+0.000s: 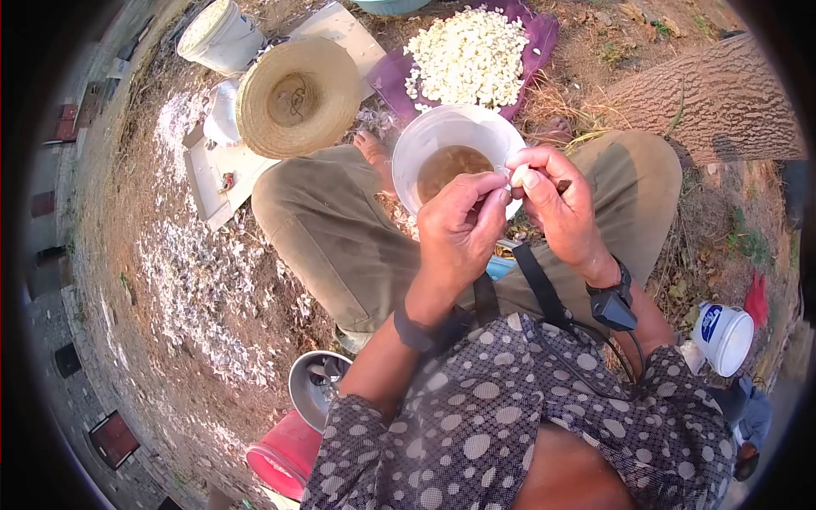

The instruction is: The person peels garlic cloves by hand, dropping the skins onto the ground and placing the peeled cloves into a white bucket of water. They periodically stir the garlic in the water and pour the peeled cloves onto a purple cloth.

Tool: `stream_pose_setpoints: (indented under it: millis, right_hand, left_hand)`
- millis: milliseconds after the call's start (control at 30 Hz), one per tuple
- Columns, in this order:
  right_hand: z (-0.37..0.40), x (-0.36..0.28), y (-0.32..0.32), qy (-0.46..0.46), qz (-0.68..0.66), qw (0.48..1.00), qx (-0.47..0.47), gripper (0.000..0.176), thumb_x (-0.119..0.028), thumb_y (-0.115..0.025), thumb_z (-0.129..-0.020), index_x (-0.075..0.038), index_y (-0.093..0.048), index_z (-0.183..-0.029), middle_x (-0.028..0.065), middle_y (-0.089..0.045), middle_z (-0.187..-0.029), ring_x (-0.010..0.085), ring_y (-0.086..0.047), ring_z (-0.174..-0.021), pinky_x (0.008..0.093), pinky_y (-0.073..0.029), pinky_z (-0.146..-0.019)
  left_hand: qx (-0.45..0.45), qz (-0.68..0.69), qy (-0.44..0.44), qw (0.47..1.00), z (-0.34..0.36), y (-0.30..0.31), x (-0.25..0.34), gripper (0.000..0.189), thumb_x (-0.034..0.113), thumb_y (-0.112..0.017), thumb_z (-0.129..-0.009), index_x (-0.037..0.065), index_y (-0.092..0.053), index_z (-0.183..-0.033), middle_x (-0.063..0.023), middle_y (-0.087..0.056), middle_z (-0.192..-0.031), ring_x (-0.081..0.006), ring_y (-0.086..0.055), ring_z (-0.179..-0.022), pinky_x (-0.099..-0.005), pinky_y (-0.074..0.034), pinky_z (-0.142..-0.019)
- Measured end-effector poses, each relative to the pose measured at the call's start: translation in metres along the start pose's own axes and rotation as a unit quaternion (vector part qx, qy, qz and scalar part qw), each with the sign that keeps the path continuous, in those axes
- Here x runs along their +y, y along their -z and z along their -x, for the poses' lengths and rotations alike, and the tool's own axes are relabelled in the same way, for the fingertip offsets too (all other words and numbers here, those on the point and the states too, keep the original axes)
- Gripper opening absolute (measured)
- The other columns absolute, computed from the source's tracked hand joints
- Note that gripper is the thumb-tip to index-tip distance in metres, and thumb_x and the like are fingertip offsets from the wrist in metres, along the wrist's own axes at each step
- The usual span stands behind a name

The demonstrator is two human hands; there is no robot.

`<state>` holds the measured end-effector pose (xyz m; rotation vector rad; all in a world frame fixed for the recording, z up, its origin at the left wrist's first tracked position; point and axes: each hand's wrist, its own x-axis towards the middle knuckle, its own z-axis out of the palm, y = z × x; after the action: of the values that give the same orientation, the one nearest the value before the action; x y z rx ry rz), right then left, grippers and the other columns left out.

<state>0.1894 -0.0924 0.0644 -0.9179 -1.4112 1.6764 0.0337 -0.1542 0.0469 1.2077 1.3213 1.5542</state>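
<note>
Over the near right side of a white bucket point(408, 144) with brownish water in its bottom, both hands meet fingertip to fingertip. My right hand point(552, 200) pinches a small pale clove point(519, 176) between thumb and forefinger. My left hand point(463, 221) has its thumb and forefinger pressed together at the clove's left side, on a whitish bit that looks like peel. Beyond the bucket, a heap of peeled white cloves point(467, 59) lies on a purple cloth point(541, 38).
A straw hat point(336, 102) and a white bucket point(225, 42) stand at the upper left. Near my left elbow are a metal bowl point(297, 387) and a red bucket point(285, 455). A tree trunk point(714, 102) and a white pail point(731, 340) are on the right. Part of another person shows at lower right.
</note>
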Motion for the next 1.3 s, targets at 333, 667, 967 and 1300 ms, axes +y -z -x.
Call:
stream_pose_setpoints:
  millis: [333,667,967,1300]
  right_hand:
    - [0.005,0.012,-0.013,0.123,0.198,0.972,0.005,0.015,-0.009,-0.053,-0.108,0.0,-0.061,-0.118,0.0109,-0.066,-0.098,0.0146,-0.064,-0.087,0.0296,-0.053,-0.076]
    - [0.0,0.031,-0.017,0.17,0.26,0.951,0.004,0.015,-0.006,-0.054,-0.108,0.001,-0.061,-0.118,0.0124,-0.067,-0.098,0.0176,-0.064,-0.083,0.0319,-0.053,-0.071]
    - [-0.007,0.034,-0.019,0.09,0.198,0.976,0.03,0.017,-0.007,-0.062,-0.104,0.0,-0.063,-0.119,0.0063,-0.067,-0.097,0.011,-0.059,-0.081,0.0296,-0.051,-0.07]
    - [-0.004,0.035,-0.008,0.042,0.135,0.99,-0.019,0.012,-0.003,-0.065,-0.101,-0.001,-0.066,-0.113,0.0025,-0.067,-0.095,0.0061,-0.058,-0.082,0.0258,-0.05,-0.071]
  left_hand:
    - [0.013,0.032,0.082,0.996,0.005,0.0,-0.004,0.005,-0.002,-0.067,-0.091,-0.001,-0.067,-0.096,-0.0015,-0.067,-0.079,-0.0026,-0.058,-0.068,-0.0213,-0.047,-0.059]
    - [0.055,-0.041,0.067,0.995,0.001,-0.007,-0.026,0.006,-0.002,-0.065,-0.087,0.002,-0.061,-0.088,0.0018,-0.061,-0.073,-0.0024,-0.049,-0.062,-0.0233,-0.043,-0.055]
    - [0.051,0.171,0.223,0.958,-0.004,0.006,-0.034,0.005,-0.001,-0.061,-0.094,0.004,-0.059,-0.095,0.0028,-0.059,-0.079,-0.0021,-0.052,-0.064,-0.0212,-0.043,-0.054]
    - [-0.042,0.241,0.202,0.948,0.0,0.018,-0.036,0.006,0.002,-0.059,-0.095,0.005,-0.061,-0.099,-0.0007,-0.062,-0.084,-0.0057,-0.057,-0.067,-0.024,-0.048,-0.052]
